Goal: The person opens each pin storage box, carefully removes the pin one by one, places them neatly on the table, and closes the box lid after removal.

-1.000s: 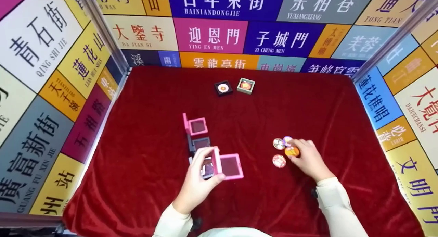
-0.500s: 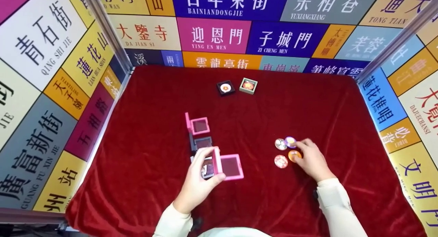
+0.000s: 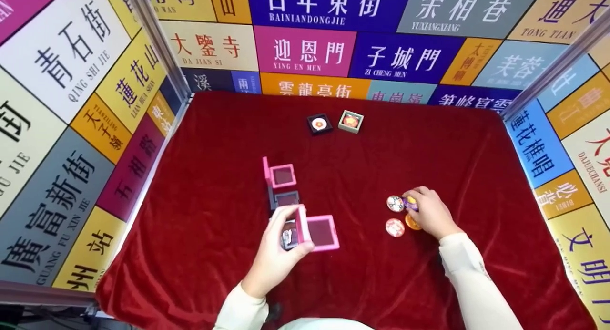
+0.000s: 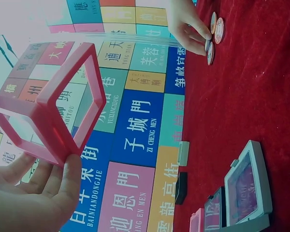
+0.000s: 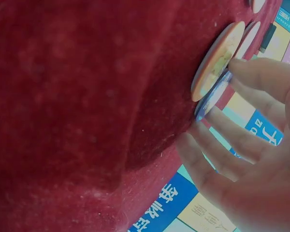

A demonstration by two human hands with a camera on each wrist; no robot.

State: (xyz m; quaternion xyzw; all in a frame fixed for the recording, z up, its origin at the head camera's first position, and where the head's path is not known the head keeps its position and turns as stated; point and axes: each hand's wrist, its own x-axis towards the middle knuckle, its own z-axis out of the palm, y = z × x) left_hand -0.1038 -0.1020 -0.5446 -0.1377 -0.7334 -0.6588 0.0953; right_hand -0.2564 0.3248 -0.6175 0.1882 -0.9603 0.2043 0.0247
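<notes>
My left hand (image 3: 274, 256) holds an opened pink square display frame (image 4: 47, 118) off the cloth, thumb on one side and fingers on the other; its hinged halves stand apart. My right hand (image 3: 432, 214) pinches a round purple badge (image 3: 411, 204) by its edges, low over the cloth. Beside it lie an orange badge (image 3: 412, 222), partly covered by the hand, a black-and-white badge (image 3: 395, 203) and a red-and-white badge (image 3: 395, 227). The right wrist view shows the thumb overlapping the orange badge's rim.
Left of centre, a pink frame (image 3: 283, 176), a dark frame (image 3: 287, 198) and a grey frame (image 4: 245, 186) stand opened in a row. Farther back sit a black box (image 3: 319, 124) and a green box (image 3: 351, 121), each with a badge. Sign-covered panels (image 3: 305, 51) enclose the red cloth (image 3: 214, 187).
My right hand has let go of the orange badge, which now lies nearer me, and has moved to grip the purple one. My left hand keeps the pink frame in place. The head view has shifted slightly.
</notes>
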